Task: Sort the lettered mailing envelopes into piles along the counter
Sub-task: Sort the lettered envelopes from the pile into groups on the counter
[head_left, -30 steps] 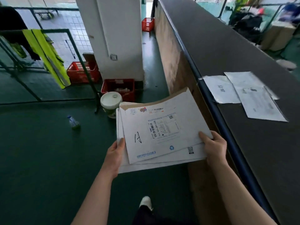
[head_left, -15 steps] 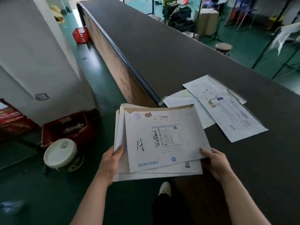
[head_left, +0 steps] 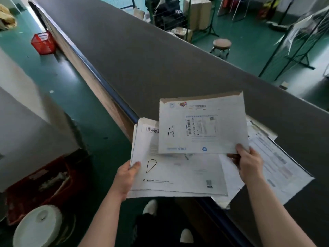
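Right hand (head_left: 249, 162) pinches envelope A (head_left: 201, 125); left hand (head_left: 127, 175) grips stack (head_left: 178, 175) over counter edge (head_left: 114, 91). Risk: corner pinch slips, A drops.

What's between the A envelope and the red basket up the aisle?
Head view: only bare counter between A envelope and red basket.
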